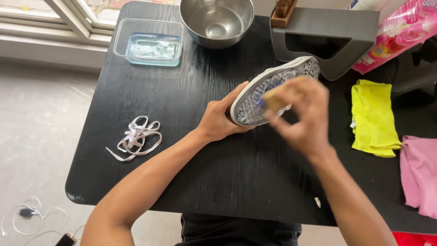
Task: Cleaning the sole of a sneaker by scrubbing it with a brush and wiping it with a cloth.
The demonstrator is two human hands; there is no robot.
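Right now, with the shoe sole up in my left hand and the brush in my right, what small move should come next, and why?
Probably draw the brush in the right hand on along the sole toward the toe. The left hand grips the shoe at its heel end, sole up, and the brush sits mid-sole, so the far tread looks unbrushed.

On the black table (182, 173), the left hand (218, 120) grips a sneaker (264, 89) by its heel end, sole turned up. The right hand (302, 116), blurred, presses what looks like a wooden brush (277, 98) against the sole. White shoelaces (136, 136) lie loose to the left. At the far edge sit a clear container of water (150, 43) and a steel bowl (217, 20). A yellow cloth (373, 118) and a pink cloth (419, 173) lie to the right, near a grey stand (327, 38).
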